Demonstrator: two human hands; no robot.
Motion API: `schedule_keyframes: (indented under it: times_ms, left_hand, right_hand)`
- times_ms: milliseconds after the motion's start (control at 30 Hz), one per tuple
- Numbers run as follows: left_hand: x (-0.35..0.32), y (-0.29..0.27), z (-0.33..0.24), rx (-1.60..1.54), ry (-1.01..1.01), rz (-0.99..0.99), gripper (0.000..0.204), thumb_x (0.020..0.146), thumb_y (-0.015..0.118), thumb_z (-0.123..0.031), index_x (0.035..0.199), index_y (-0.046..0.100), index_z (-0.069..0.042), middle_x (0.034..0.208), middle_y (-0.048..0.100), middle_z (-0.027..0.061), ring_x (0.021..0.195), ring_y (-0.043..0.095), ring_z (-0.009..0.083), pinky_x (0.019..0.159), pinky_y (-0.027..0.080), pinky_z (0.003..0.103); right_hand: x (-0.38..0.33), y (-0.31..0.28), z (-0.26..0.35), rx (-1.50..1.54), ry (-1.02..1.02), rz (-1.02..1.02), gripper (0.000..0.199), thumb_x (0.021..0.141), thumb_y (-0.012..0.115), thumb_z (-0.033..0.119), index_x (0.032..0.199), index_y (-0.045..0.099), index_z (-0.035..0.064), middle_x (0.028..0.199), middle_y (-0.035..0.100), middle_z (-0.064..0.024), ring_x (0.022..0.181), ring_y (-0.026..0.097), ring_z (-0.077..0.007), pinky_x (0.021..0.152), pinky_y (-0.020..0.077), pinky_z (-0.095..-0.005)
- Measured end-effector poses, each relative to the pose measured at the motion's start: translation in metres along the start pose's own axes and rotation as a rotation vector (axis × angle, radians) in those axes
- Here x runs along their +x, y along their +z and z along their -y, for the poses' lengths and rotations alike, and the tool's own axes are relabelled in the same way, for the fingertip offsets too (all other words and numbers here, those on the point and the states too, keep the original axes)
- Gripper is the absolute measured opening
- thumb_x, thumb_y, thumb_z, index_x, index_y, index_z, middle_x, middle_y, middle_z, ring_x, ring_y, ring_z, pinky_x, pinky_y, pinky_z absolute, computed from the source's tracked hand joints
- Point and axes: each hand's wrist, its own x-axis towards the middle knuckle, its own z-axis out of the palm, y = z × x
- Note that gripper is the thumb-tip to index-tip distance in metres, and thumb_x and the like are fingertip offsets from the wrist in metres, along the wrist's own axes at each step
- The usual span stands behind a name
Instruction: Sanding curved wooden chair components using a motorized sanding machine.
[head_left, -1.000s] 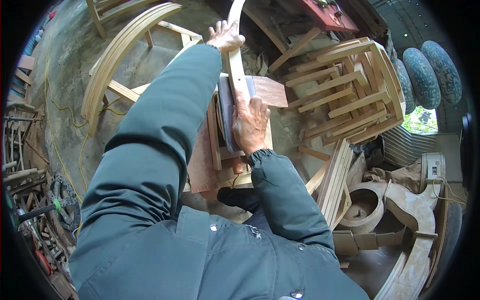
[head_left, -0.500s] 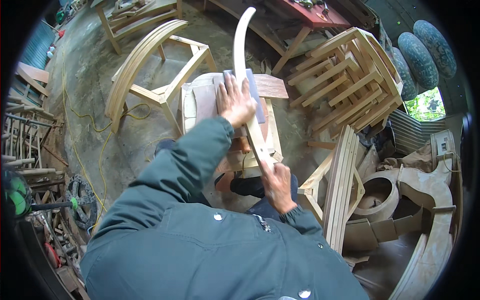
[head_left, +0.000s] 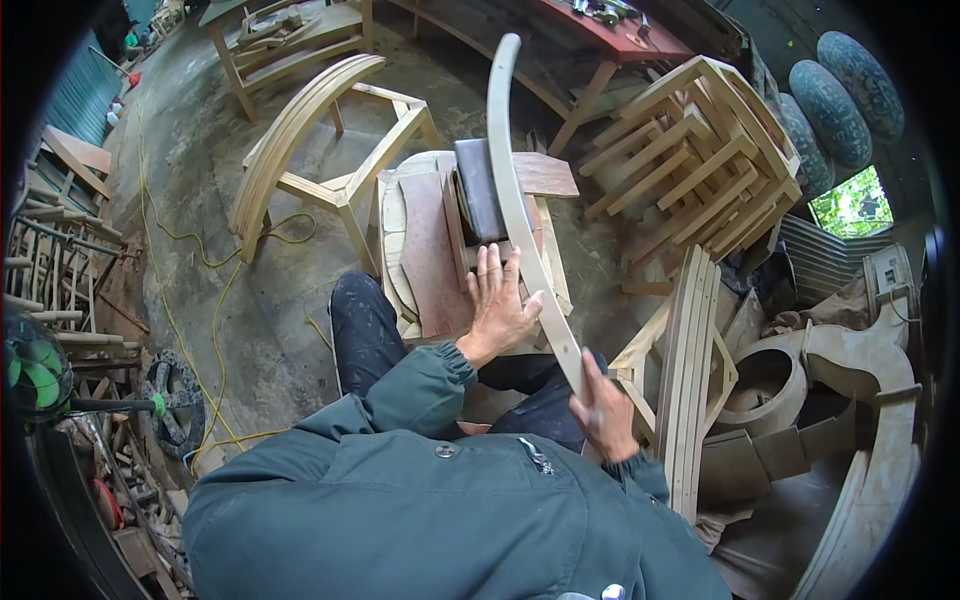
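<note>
A long, pale curved wooden strip (head_left: pixel 515 190) slants from the far middle toward my right side. My right hand (head_left: pixel 603 412) is closed around its near end. My left hand (head_left: pixel 500 308) is on the strip's left side, fingers stretched out and pointing away from me, thumb at the strip's edge. Just beyond those fingertips, a dark grey flat-topped block (head_left: pixel 482 195), perhaps an upturned belt sander, stands on a low wooden stand (head_left: pixel 425 250). The strip passes along the block's right side; whether they touch I cannot tell.
Left of the stand is a curved wooden frame (head_left: pixel 345 190); stacked frames (head_left: pixel 690 165) stand at the far right. Close on my right lean bundled curved strips (head_left: pixel 690 340). A yellow cord (head_left: pixel 150 270) crosses the floor at left, near a green-bladed fan (head_left: pixel 35 365).
The strip has come toward me and right, off the top of the grey block. My left hand has slid back from over the block; my right hand has drawn nearer, still gripping the near end.
</note>
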Motion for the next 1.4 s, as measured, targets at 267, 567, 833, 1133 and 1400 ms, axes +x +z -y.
schedule_keyframes:
  times_ms: [267, 567, 833, 1133, 1400]
  left_hand:
    - [-0.034, -0.05, 0.042, -0.003, 0.087, -0.129, 0.075, 0.086, 0.07, -0.02, 0.153, 0.042, -0.004, 0.159, 0.029, 0.0325, 0.151, 0.023, 0.0495, 0.124, 0.021, 0.056]
    - [-0.046, -0.076, 0.065, -0.071, 0.037, -0.151, 0.059, 0.086, 0.068, -0.013, 0.143, 0.053, -0.002, 0.148, 0.045, 0.0323, 0.141, 0.041, 0.0473, 0.121, 0.034, 0.051]
    - [-0.03, -0.046, 0.03, -0.982, -0.362, 0.242, 0.059, 0.103, 0.063, -0.026, 0.152, 0.042, -0.002, 0.143, 0.057, 0.0121, 0.133, 0.055, 0.0249, 0.114, 0.042, 0.042]
    - [-0.004, -0.037, -0.063, -2.086, -0.606, 0.483, 0.055, 0.1, 0.064, -0.049, 0.137, 0.047, -0.013, 0.129, 0.061, 0.0171, 0.121, 0.063, 0.0384, 0.104, 0.052, 0.058]
    - [-0.004, -0.029, -0.061, -2.007, -0.62, 0.208, 0.037, 0.104, 0.059, -0.031, 0.132, 0.047, -0.008, 0.116, 0.061, 0.019, 0.103, 0.067, 0.0343, 0.096, 0.057, 0.056]
  right_hand:
    - [0.245, 0.008, 0.055, -0.393, -0.077, -0.126, 0.084, 0.092, 0.073, 0.034, 0.163, 0.029, 0.0243, 0.093, 0.069, -0.0218, 0.077, 0.073, -0.0406, 0.068, 0.058, -0.0523]
    - [0.352, -0.002, 0.081, -0.361, -0.126, -0.144, 0.07, 0.087, 0.064, 0.019, 0.153, 0.043, 0.0183, 0.107, 0.074, -0.025, 0.097, 0.074, -0.0422, 0.085, 0.0586, -0.0519]
    - [0.111, -0.099, 0.04, -0.194, -0.099, 0.122, 0.091, 0.076, 0.072, 0.021, 0.161, 0.038, 0.0276, 0.101, 0.072, -0.028, 0.09, 0.071, -0.0461, 0.084, 0.0573, -0.052]
    - [-0.168, -0.279, 0.048, 0.262, 0.444, 0.346, 0.072, 0.068, 0.08, 0.004, 0.138, 0.064, 0.0021, 0.12, 0.074, -0.0198, 0.105, 0.074, -0.0235, 0.095, 0.0537, -0.032]
    - [-0.192, -0.185, -0.031, 0.534, 0.294, 0.247, 0.07, 0.07, 0.089, 0.016, 0.133, 0.066, -0.004, 0.111, 0.072, -0.0125, 0.104, 0.068, -0.0181, 0.093, 0.0526, -0.0319]
